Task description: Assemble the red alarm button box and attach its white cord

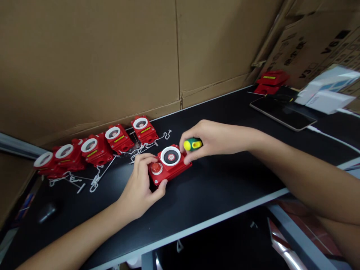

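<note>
A red alarm box (177,169) with a white-ringed round dial and a red button lies on the black table, turned slightly. My left hand (142,183) grips its left end, thumb at the front edge and fingers over the back by the button. Wrapped in the fingers of my right hand (206,138) is a screwdriver (192,144) with a green and yellow handle. That hand is at the box's right end, fingertips touching or very close to it. The screwdriver's shaft and tip are hidden.
Several similar red boxes (119,138) stand in a row along the back left, white cords (97,180) trailing from them. A black mouse (47,212) lies at the left. On the right are a phone (282,111), a white box (326,101) and red parts (271,80). Cardboard (126,56) rises behind.
</note>
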`<state>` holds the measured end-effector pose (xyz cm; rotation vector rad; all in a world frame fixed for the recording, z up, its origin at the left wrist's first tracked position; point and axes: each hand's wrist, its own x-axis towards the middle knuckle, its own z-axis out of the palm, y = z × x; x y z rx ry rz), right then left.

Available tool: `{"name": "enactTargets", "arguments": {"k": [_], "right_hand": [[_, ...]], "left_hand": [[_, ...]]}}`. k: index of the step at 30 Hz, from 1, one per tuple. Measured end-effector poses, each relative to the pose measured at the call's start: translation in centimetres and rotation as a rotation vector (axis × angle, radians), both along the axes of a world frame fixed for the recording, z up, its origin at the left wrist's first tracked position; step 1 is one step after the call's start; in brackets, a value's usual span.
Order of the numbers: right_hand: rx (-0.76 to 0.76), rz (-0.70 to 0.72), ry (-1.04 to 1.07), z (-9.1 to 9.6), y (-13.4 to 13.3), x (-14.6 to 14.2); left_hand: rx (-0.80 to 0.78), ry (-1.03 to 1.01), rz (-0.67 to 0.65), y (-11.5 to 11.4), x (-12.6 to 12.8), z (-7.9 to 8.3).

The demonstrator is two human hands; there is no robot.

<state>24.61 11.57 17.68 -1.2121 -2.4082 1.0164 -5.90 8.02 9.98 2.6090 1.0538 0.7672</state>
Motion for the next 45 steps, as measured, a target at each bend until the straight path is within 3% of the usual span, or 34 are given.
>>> {"name": "enactTargets", "arguments": {"k": [4,9,11,15,17,22,29,40,45], "right_hand": [[0.076,-0.207,0.394,-0.1,0.0,-0.2],[0.014,-0.225,0.985,-0.3,-0.1,-0.9],[0.146,-0.288,0.971,0.0,-0.5,-1.0],[0.573,-0.4,0.676,0.5,-1.5,-1.0],[0.659,-0.413,0.613,0.5,-1.9,-1.0],[0.561,-0.396,0.729,-0.4,-2.4,-1.5],[0.448,-0.247,0.805,-0.8,-2.7,-1.7],[0.415,-0.178,0.77,-1.3,-2.2,-2.0],[0.463,-0.144,0.909,-1.6,-2.0,-2.1]], "left_hand": [[0.008,-0.003,-0.001,0.0,0.0,-0.1],[0.022,0.021,-0.001,0.0,0.0,-0.1],[0.022,0.027,0.002,0.0,0.0,-0.1],[0.015,0.033,0.004,0.1,0.0,0.0],[0.012,0.03,0.005,0.1,0.0,0.0],[0.019,0.005,-0.007,0.1,0.0,-0.1],[0.03,-0.001,-0.019,0.0,0.1,0.1],[0.03,0.011,-0.019,0.1,0.1,0.2],[0.044,0.012,-0.02,0.1,0.1,0.2]]}}
